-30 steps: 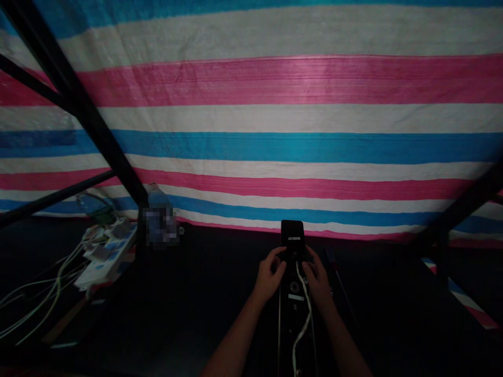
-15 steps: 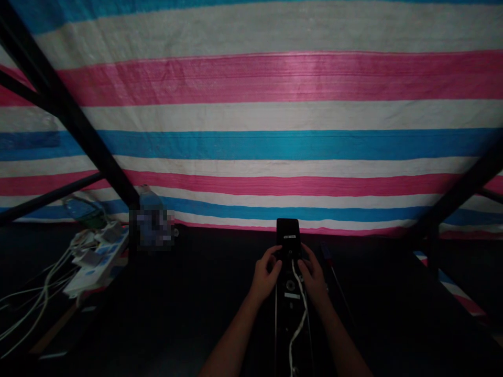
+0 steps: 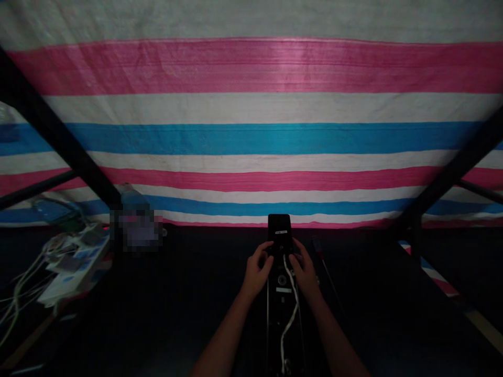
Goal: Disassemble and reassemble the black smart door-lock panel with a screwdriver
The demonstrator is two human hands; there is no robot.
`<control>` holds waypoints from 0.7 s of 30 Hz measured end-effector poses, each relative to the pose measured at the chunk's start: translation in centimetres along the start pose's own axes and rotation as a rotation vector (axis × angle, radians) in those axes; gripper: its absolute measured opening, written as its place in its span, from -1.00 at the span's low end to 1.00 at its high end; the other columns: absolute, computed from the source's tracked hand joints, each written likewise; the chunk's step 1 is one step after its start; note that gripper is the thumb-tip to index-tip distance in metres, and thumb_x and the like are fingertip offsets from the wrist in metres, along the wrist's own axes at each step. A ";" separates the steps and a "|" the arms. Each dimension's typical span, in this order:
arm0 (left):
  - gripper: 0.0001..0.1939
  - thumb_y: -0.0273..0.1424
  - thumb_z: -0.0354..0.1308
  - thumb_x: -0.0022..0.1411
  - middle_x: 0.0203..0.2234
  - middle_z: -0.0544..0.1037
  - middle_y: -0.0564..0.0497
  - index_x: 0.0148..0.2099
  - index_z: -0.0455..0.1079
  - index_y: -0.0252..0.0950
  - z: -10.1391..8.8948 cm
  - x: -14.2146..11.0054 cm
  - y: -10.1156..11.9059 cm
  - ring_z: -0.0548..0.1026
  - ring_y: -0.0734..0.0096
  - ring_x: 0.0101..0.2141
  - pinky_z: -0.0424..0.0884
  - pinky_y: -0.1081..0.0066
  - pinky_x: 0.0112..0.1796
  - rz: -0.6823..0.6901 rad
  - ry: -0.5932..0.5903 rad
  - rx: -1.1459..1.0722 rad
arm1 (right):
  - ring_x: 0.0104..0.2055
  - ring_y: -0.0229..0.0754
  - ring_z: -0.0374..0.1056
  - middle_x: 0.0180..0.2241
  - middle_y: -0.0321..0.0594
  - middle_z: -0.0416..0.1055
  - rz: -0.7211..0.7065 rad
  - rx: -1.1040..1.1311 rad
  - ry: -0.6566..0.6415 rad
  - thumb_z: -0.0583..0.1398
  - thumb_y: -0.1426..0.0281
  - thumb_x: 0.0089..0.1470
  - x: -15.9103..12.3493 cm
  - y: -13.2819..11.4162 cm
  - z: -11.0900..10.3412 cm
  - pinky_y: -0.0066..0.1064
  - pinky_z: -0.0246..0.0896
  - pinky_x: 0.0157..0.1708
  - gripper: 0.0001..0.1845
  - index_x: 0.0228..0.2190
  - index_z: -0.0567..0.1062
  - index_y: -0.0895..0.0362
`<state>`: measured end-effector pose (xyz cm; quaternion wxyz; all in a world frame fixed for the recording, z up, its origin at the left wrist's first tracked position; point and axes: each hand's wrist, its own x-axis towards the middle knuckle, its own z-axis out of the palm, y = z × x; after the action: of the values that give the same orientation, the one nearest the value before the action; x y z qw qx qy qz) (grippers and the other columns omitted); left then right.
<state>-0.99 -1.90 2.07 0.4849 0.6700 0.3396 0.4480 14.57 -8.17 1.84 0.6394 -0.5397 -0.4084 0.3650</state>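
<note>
Fingers (image 3: 265,246) slightly apart on both hands (image 3: 254,273) (image 3: 307,276), at your black device's (image 3: 279,223) edges. White cable (image 3: 296,294) between them could snag if your thumb drifts inward.

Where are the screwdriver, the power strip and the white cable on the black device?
Screwdriver (image 3: 317,245): head view, on its handle.
Power strip (image 3: 67,281): head view, on its near end.
White cable (image 3: 295,308): head view, on its middle stretch.
</note>
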 end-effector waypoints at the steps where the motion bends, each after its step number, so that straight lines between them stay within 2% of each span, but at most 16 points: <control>1: -0.58 -0.29 0.11 0.28 -0.45 0.48 0.08 0.16 0.38 -0.26 0.0 0.0 0.0 0.42 0.38 -0.44 0.33 0.43 -0.35 0.001 0.001 0.001 | -0.24 -0.07 0.52 -0.16 -0.12 0.57 0.003 0.002 -0.001 0.20 0.17 0.14 0.0 0.0 0.0 -0.29 0.44 -0.29 -0.38 0.19 0.28 0.07; 6: -0.58 -0.28 0.12 0.29 -0.50 0.44 0.10 0.17 0.38 -0.26 0.0 -0.1 -0.1 0.39 0.40 -0.47 0.31 0.44 -0.38 0.005 0.004 0.001 | -0.24 -0.06 0.52 -0.18 -0.11 0.58 0.002 -0.006 -0.007 0.21 0.18 0.14 -0.1 -0.3 0.0 -0.28 0.44 -0.27 -0.36 0.20 0.27 0.09; 12: -0.57 -0.26 0.12 0.29 -0.40 0.51 0.04 0.17 0.38 -0.26 0.0 0.0 0.1 0.44 0.38 -0.42 0.35 0.42 -0.35 -0.001 0.005 -0.004 | -0.22 -0.07 0.53 -0.17 -0.11 0.58 -0.004 0.005 -0.017 0.20 0.16 0.16 -0.1 -0.2 -0.1 -0.29 0.44 -0.25 -0.36 0.21 0.27 0.09; 21: -0.56 -0.25 0.11 0.30 -0.48 0.45 0.09 0.18 0.37 -0.27 -0.1 0.0 -0.1 0.41 0.40 -0.46 0.32 0.44 -0.38 -0.017 -0.004 -0.005 | -0.16 -0.06 0.52 -0.15 -0.12 0.57 -0.008 -0.012 -0.005 0.20 0.15 0.15 -0.1 -0.4 0.1 -0.28 0.44 -0.18 -0.38 0.19 0.29 0.09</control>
<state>-1.04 -1.86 1.98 0.4912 0.6668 0.3431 0.4432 14.49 -8.26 2.28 0.6366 -0.5409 -0.4143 0.3612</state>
